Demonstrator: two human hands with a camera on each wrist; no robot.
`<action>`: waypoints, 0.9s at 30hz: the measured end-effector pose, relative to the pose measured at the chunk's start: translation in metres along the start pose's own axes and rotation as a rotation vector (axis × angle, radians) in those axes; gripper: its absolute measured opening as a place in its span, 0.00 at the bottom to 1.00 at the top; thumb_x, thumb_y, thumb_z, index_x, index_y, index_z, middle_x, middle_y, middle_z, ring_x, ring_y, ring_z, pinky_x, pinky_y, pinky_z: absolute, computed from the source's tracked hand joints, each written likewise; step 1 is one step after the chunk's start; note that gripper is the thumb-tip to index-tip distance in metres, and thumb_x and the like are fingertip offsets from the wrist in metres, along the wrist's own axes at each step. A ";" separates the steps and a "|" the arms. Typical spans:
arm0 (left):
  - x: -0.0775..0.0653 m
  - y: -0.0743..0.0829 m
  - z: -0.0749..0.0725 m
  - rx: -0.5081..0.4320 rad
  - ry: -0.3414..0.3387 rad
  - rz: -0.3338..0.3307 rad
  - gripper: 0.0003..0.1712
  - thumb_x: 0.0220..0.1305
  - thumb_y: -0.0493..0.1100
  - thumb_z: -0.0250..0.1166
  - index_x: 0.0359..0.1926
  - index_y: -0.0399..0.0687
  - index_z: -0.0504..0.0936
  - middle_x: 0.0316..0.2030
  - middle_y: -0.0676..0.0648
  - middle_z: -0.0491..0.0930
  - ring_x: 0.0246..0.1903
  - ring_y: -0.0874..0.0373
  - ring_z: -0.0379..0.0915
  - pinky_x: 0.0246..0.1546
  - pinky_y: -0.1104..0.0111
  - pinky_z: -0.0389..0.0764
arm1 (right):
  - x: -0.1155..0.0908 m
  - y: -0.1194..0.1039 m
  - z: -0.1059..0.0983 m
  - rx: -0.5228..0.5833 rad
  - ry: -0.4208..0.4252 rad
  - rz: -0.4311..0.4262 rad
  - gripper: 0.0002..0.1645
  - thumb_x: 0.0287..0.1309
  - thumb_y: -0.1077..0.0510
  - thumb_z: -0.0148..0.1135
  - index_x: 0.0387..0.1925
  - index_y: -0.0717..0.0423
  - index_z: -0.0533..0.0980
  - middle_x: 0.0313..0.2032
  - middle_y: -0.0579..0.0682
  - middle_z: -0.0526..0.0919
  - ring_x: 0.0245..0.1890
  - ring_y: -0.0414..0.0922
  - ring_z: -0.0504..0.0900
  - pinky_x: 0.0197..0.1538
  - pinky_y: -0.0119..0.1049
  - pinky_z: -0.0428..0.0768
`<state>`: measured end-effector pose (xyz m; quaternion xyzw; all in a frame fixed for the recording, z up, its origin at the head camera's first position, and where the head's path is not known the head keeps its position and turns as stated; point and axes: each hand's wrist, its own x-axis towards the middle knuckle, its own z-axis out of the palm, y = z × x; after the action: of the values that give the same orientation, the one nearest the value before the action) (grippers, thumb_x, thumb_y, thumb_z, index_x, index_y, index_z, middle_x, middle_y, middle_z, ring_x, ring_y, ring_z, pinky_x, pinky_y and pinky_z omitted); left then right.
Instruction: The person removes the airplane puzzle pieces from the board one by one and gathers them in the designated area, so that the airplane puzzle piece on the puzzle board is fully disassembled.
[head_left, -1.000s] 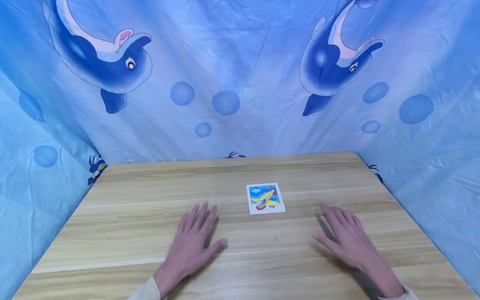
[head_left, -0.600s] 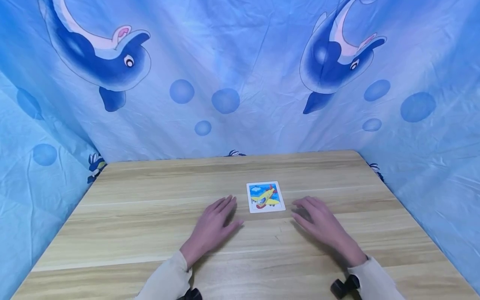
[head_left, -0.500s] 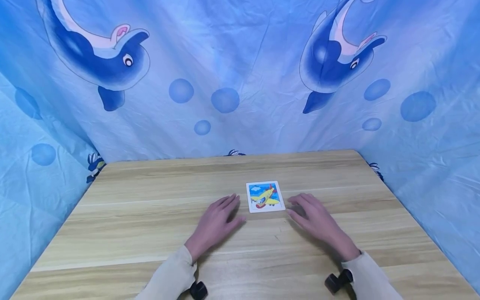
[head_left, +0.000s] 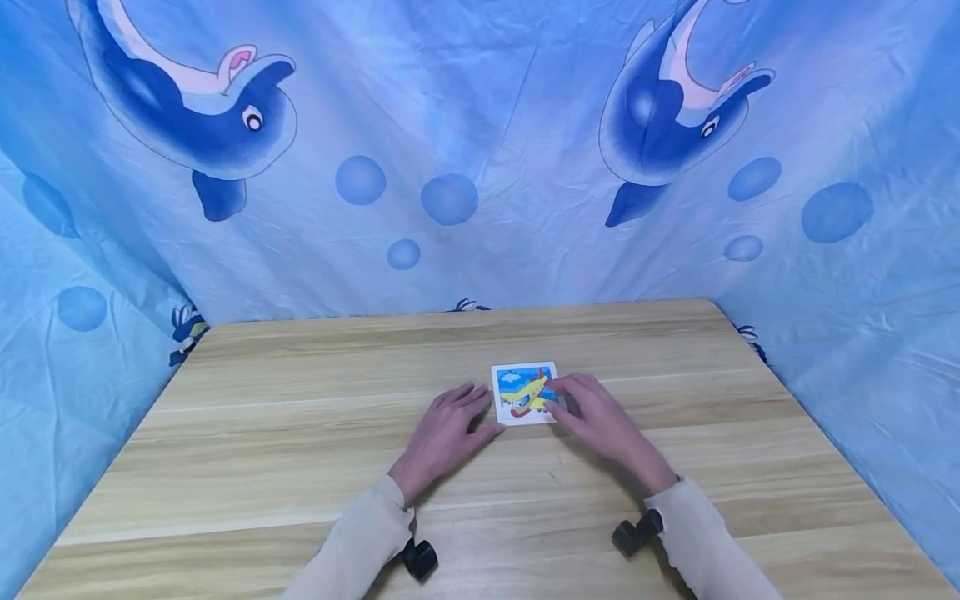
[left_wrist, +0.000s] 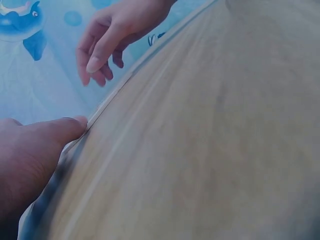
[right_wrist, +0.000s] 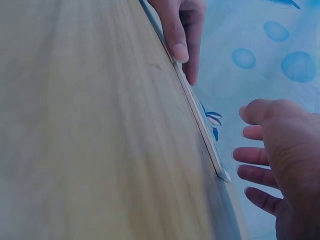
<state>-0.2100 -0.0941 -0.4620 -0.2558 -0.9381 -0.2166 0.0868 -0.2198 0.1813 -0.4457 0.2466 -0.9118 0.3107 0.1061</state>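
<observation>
A thin square picture board [head_left: 517, 396] with a yellow airplane on blue and a white border lies flat on the table. My left hand [head_left: 450, 437] is at its left side, the thumb tip right at the near left corner and the fingers beside the left edge. The right wrist view shows the board's thin edge [right_wrist: 199, 116] and the left thumb [right_wrist: 176, 37] against its end. My right hand [head_left: 600, 425] hovers over the board's right side, its fingertips overlapping the airplane's tail. In the right wrist view the right hand [right_wrist: 295, 155] has its fingers spread, holding nothing.
The wooden table [head_left: 300, 367] spreads around the board. Behind it and along both sides hangs a blue curtain [head_left: 525, 250] printed with dolphins and bubbles. Black wrist devices, one on the left sleeve [head_left: 420, 560] and one on the right [head_left: 636, 535], sit low over the tabletop.
Both hands have moved inward and away from the body, the left up to the board's left side, the right over its right side. The board has stayed in place.
</observation>
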 end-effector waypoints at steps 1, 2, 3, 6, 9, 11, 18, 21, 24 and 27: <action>0.001 0.000 0.001 -0.001 -0.004 0.000 0.37 0.74 0.63 0.60 0.71 0.43 0.76 0.70 0.44 0.73 0.73 0.44 0.63 0.72 0.49 0.62 | 0.002 -0.001 0.001 0.007 -0.006 0.004 0.18 0.69 0.52 0.67 0.54 0.58 0.82 0.51 0.51 0.83 0.55 0.50 0.78 0.59 0.52 0.79; 0.002 0.000 0.001 -0.002 -0.008 0.000 0.37 0.74 0.64 0.60 0.71 0.43 0.75 0.70 0.44 0.72 0.73 0.44 0.63 0.72 0.49 0.62 | 0.003 -0.002 0.001 0.011 -0.009 0.010 0.18 0.69 0.52 0.67 0.54 0.58 0.82 0.51 0.51 0.83 0.55 0.50 0.78 0.60 0.52 0.79; 0.003 0.000 0.001 -0.004 -0.010 0.001 0.37 0.74 0.63 0.60 0.71 0.44 0.75 0.70 0.44 0.72 0.73 0.44 0.63 0.72 0.49 0.62 | 0.005 -0.003 0.002 0.015 -0.011 0.012 0.17 0.69 0.52 0.67 0.54 0.58 0.82 0.52 0.51 0.83 0.56 0.50 0.78 0.61 0.52 0.78; 0.005 0.000 0.003 -0.008 -0.014 0.004 0.36 0.74 0.63 0.60 0.71 0.44 0.75 0.70 0.45 0.73 0.73 0.44 0.63 0.72 0.48 0.63 | 0.009 -0.005 0.004 0.031 -0.020 0.025 0.18 0.69 0.52 0.67 0.55 0.57 0.82 0.54 0.52 0.83 0.58 0.51 0.77 0.62 0.53 0.77; 0.006 0.000 0.004 -0.013 -0.015 0.013 0.35 0.74 0.62 0.61 0.70 0.44 0.77 0.70 0.45 0.73 0.72 0.44 0.64 0.71 0.48 0.64 | 0.013 -0.005 0.007 0.040 -0.021 0.024 0.20 0.70 0.52 0.67 0.57 0.57 0.82 0.56 0.53 0.82 0.60 0.51 0.77 0.64 0.53 0.77; 0.007 0.000 0.004 -0.013 -0.016 0.017 0.35 0.74 0.62 0.61 0.70 0.44 0.77 0.69 0.45 0.73 0.72 0.44 0.64 0.70 0.48 0.65 | 0.015 -0.005 0.010 0.047 -0.020 0.017 0.19 0.70 0.52 0.66 0.57 0.57 0.82 0.55 0.53 0.82 0.59 0.51 0.77 0.64 0.53 0.77; 0.008 0.000 0.005 -0.012 -0.019 0.018 0.34 0.73 0.61 0.62 0.69 0.44 0.78 0.69 0.46 0.74 0.72 0.44 0.65 0.70 0.47 0.65 | 0.028 -0.007 0.017 0.057 -0.027 0.020 0.19 0.71 0.52 0.65 0.56 0.60 0.81 0.51 0.52 0.83 0.56 0.51 0.78 0.61 0.52 0.78; 0.008 0.000 0.005 -0.014 -0.016 0.021 0.34 0.73 0.61 0.62 0.68 0.43 0.78 0.68 0.46 0.74 0.71 0.44 0.65 0.70 0.47 0.65 | 0.034 -0.009 0.020 0.067 -0.037 0.026 0.20 0.71 0.52 0.65 0.56 0.60 0.81 0.52 0.52 0.82 0.57 0.51 0.77 0.61 0.52 0.77; 0.008 0.001 0.005 -0.012 -0.012 0.025 0.34 0.74 0.61 0.62 0.68 0.43 0.78 0.68 0.45 0.75 0.71 0.44 0.65 0.70 0.47 0.66 | 0.041 -0.010 0.024 0.066 -0.051 0.026 0.19 0.72 0.53 0.64 0.57 0.60 0.81 0.53 0.52 0.82 0.56 0.51 0.77 0.60 0.51 0.78; 0.008 0.001 0.006 -0.009 -0.011 0.027 0.34 0.74 0.61 0.62 0.68 0.43 0.78 0.68 0.46 0.75 0.71 0.44 0.66 0.70 0.46 0.66 | 0.047 -0.010 0.029 0.055 -0.055 0.020 0.18 0.73 0.54 0.63 0.57 0.59 0.81 0.53 0.52 0.81 0.56 0.50 0.76 0.59 0.50 0.78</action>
<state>-0.2170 -0.0873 -0.4643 -0.2699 -0.9341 -0.2184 0.0833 -0.2558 0.1385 -0.4469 0.2489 -0.9079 0.3298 0.0709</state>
